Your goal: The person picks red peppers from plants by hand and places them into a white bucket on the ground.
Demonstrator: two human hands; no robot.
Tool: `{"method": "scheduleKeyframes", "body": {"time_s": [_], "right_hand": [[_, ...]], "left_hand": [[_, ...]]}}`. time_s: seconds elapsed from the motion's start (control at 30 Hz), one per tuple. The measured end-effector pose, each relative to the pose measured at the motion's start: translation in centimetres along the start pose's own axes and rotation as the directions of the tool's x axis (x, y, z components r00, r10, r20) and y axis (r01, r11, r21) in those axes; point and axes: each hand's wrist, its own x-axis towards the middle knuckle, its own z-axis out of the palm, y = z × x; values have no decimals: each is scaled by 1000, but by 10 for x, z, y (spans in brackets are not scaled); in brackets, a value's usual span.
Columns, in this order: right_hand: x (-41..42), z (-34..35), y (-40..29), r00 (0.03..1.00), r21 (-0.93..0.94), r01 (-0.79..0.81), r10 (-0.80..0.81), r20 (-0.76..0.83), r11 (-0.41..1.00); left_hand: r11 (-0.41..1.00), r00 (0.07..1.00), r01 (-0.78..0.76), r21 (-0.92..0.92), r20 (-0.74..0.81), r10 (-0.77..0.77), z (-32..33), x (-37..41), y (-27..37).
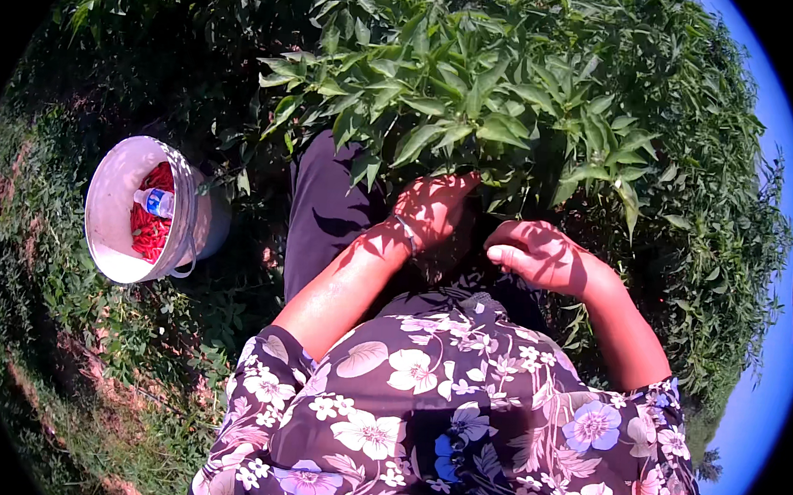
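Note:
Before me stands a leafy pepper plant, its leaves hanging over both hands. My left hand, with a thin bracelet on the wrist, reaches under the lowest leaves. Its fingertips are partly lost among foliage and shadow, so whether they grip anything is unclear. Just to the right, my right hand is curled with the thumb towards me, close below the leaves. Its fingers are bent away from view, and I cannot tell if something is in them. A dark gap separates the two hands.
On the left, a white plastic bucket with a handle tilts in the greenery. Inside lie many red chili peppers and a clear plastic bottle with a blue label. Dense plants continue on the right. Weeds cover the ground at lower left.

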Motion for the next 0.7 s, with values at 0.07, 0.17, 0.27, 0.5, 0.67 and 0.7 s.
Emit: {"method": "scheduleKeyframes", "body": {"time_s": [0.07,0.17,0.27,0.5,0.67,0.7], "right_hand": [[-23,13,52,983,117,-100,117,-143,988],[-42,23,103,910,129,-174,209,-359,976],[-45,20,134,838,183,-212,275,-472,960],[-5,4,205,576,605,-42,514,-636,795],[32,-33,231,382,232,-246,314,-869,941],[43,-37,244,405,236,-133,270,-874,963]], "left_hand": [[998,999,36,49,-24,-35,-3,4,-2],[992,984,-41,122,-166,61,-5,3,-5],[979,979,-28,201,-192,68,-4,-6,-16],[892,991,-38,451,-95,90,3,-27,-45],[788,994,52,613,43,-99,-8,-46,-44],[783,995,25,621,60,-79,-13,-47,-40]]}}
